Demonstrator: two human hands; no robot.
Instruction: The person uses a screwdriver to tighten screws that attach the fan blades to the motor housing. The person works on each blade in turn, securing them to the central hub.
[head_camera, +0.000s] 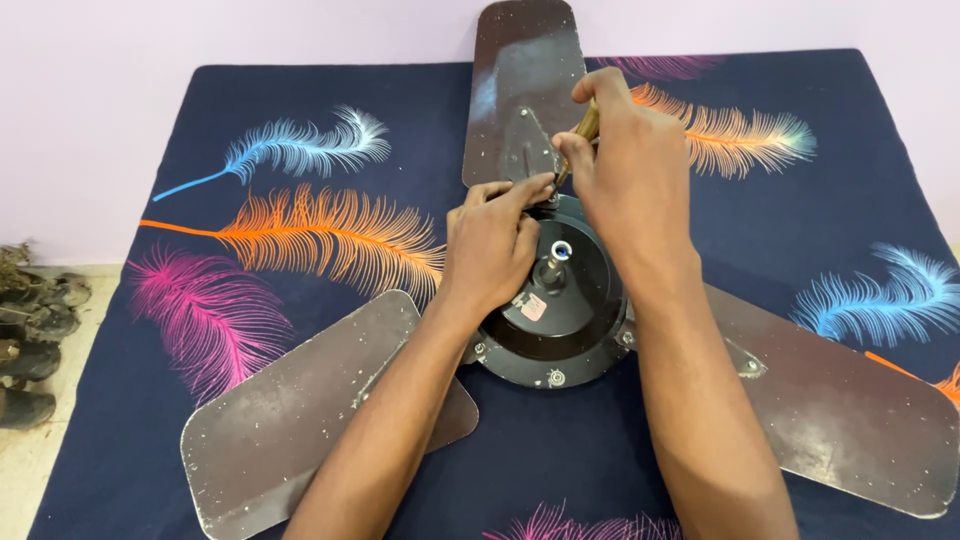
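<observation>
A ceiling fan (560, 310) is lying centre on a feather-print dark cloth (250, 120). A wooden-handled tool (585, 128) is being gripped by the right hand (625, 165) at the far blade's (520, 70) bracket. The left hand (490, 245) is being pressed, fingers closed, beside the tool tip on the motor hub.

A bed (120, 480) is covered by a dark blue sheet (820, 200) printed with blue, orange and pink feathers. A ceiling fan (560, 320) is laid flat on the sheet near its middle. One brown blade (520, 60) is pointed far, one (280, 420) near left, and one (850, 410) near right.
</observation>
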